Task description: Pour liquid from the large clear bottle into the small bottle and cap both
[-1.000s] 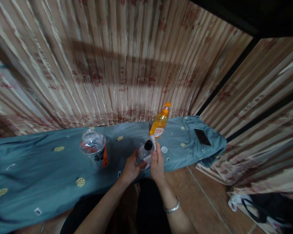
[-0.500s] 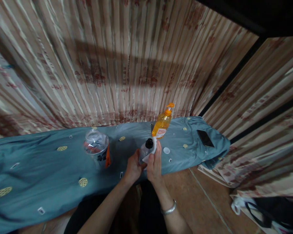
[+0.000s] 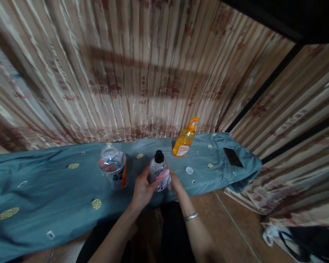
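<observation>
A clear plastic bottle (image 3: 159, 168) with a black cap and a pink-and-white label stands upright between my hands above the cloth-covered surface. My left hand (image 3: 143, 188) is closed around its left side, with the thumb across the front over the label. On the other side, my right hand (image 3: 176, 182) presses against the bottle, its fingertips hidden behind it. The white cloth or tissue in that hand is now almost wholly out of sight. Behind and to the right stands an orange pump bottle (image 3: 184, 141), apart from both hands.
To the left is a clear wide-mouthed jar (image 3: 112, 168) with an orange and black label. A small white round lid or cup (image 3: 189, 170) and a dark phone (image 3: 233, 157) lie to the right on the blue-green cloth (image 3: 55, 186). A pleated curtain (image 3: 142, 84) hangs behind.
The bottle has turned so its pink label faces me and shows more fully. My right hand has slid lower, toward its right side, and the white cloth has dropped from view.
</observation>
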### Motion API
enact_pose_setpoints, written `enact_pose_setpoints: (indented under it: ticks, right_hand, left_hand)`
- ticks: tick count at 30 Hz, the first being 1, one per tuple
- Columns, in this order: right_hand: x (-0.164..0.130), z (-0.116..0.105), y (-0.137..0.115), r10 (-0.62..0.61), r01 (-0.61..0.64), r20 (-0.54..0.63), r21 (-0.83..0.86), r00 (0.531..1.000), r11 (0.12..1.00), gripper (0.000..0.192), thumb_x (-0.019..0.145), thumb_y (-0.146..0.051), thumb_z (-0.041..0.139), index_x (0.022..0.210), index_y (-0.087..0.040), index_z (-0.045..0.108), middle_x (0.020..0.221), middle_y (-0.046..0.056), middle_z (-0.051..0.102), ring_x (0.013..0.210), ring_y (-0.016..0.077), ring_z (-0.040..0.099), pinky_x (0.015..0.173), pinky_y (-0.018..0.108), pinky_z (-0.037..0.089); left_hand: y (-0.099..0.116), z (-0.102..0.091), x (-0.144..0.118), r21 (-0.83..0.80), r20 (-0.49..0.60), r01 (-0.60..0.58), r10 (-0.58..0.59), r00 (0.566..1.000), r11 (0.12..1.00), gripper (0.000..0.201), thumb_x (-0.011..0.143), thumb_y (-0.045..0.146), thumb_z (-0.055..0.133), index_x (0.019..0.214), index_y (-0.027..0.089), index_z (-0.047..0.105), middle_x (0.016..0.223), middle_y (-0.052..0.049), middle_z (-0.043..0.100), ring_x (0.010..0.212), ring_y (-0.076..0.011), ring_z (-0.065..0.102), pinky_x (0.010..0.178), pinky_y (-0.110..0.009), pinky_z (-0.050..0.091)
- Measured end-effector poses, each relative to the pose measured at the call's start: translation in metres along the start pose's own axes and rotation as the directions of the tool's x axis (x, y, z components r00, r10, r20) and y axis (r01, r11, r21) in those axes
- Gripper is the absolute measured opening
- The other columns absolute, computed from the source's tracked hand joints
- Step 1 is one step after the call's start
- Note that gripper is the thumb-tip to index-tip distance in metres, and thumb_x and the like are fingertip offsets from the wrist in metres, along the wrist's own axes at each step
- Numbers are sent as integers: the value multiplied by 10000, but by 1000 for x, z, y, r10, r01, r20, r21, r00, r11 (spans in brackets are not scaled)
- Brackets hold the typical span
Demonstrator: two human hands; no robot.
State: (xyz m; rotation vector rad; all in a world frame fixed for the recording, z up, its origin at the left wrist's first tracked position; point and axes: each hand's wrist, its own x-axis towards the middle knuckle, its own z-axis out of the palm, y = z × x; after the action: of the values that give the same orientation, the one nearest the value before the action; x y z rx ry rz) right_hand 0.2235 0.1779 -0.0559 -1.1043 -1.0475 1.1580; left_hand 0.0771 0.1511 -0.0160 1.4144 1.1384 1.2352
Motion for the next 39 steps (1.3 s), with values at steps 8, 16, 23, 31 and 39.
enact_pose_setpoints:
  ticks: [8,16,23,31,39]
  right_hand:
    - [-21,28,21,294,-332,157,385,943,861,484,884,-679,521,837,-231,699,834,86,796,811,284,765,724,452,635]
    - [-39,36,24,533,-476,157,697,831,536,298,943,-443,507,863,-241,711,850,60,796,866,248,769,708,384,641]
    - [-45,44,41,447,-282,-102,648,889,708,115,882,-364,649,871,-255,687,824,13,767,782,178,743,747,308,628]
    - [-79,34,38,182,-63,-354,323,917,944,572,820,-423,703,1367,-279,613,1452,67,648,1332,249,617,1068,405,544]
    - [-52,20,-31,-166,149,-241,-89,956,985,558,946,-573,574,1412,-267,591,1491,57,617,1412,251,543,1196,444,420]
  left_hand:
    - [-6,-10,1,-40,-33,17,-18,999,999,512,717,509,785,1107,208,645,1064,-61,778,970,-252,734,910,-389,572]
    - [-12,-4,-3,88,-29,-12,14,999,996,492,698,426,792,1109,205,636,1005,-65,766,932,-270,727,876,-402,556]
    - [-16,-4,2,130,-40,-48,53,998,990,539,726,459,792,1176,215,623,1175,-101,761,1092,-298,716,1000,-446,520]
    - [-27,-3,6,118,-31,-29,33,999,993,552,706,380,806,1198,199,634,1170,-95,774,1072,-282,731,989,-439,537]
    - [-23,0,1,82,28,-16,14,1000,996,472,705,368,798,1126,202,663,1052,-61,789,1002,-274,733,952,-418,542]
